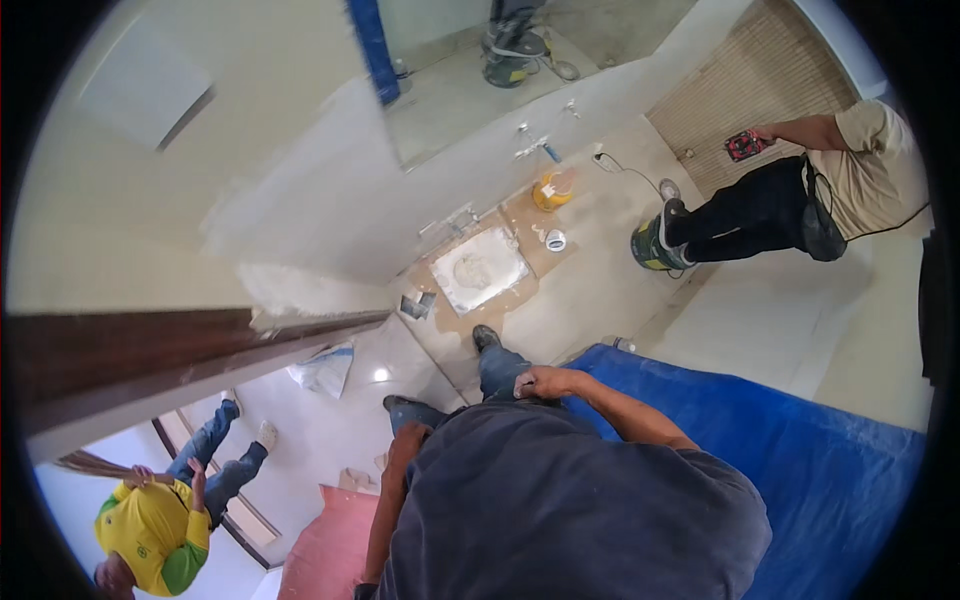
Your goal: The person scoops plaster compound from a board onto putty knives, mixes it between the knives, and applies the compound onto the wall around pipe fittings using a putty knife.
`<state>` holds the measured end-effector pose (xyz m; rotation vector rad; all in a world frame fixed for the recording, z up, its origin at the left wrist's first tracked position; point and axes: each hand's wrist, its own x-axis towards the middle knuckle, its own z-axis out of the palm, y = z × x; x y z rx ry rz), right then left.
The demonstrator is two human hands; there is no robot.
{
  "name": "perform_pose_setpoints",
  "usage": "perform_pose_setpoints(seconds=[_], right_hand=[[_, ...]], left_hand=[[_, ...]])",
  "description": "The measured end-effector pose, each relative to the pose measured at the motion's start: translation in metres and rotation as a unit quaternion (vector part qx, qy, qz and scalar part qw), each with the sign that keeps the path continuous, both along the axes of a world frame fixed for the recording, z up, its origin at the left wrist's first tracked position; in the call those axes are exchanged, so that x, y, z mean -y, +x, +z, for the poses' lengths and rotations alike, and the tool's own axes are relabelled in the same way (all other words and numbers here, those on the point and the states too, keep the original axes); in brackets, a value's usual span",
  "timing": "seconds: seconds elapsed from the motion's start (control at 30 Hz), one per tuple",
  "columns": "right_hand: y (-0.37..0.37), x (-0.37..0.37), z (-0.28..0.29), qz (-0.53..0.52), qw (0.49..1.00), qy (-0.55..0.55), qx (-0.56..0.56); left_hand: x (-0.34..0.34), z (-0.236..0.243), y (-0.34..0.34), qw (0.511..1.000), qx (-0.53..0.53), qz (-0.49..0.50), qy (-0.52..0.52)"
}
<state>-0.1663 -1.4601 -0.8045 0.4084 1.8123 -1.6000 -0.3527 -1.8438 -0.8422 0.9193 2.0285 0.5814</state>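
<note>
My right hand (541, 382) is at my right thigh, its fingers curled closed. Something greyish seems to show at the fingertips, too small to make out. My left hand (408, 438) hangs by my left thigh, its fingers mostly hidden against my trousers. Ahead of my shoes, a white board (508, 254) with a round patch of pale powder or plaster lies on brown cardboard (520, 215). Beyond it stand a yellow bucket (548, 194) and a small white can (555, 240). Dark flat pieces (417, 306) lie left of the board.
At right, a co-worker (870, 165) stands at a green bucket (655, 246), holding a red-and-black tool (745, 146). A blue sheet (750, 440) spreads at my right. Through the doorway at left are a yellow-shirted person (150, 535), a white bag (325, 372) and a pink sheet (330, 550).
</note>
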Motion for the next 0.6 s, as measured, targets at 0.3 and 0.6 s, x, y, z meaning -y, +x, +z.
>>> perform_pose_setpoints(seconds=[0.3, 0.6], right_hand=[[0.003, -0.101, -0.007, 0.019, 0.997, -0.051, 0.047], [0.003, -0.121, -0.036, 0.064, 0.996, -0.015, -0.054]], left_hand=[[-0.099, 0.01, 0.022, 0.992, -0.076, -0.062, -0.079], [-0.118, 0.053, 0.037, 0.971, 0.122, 0.202, -0.032]])
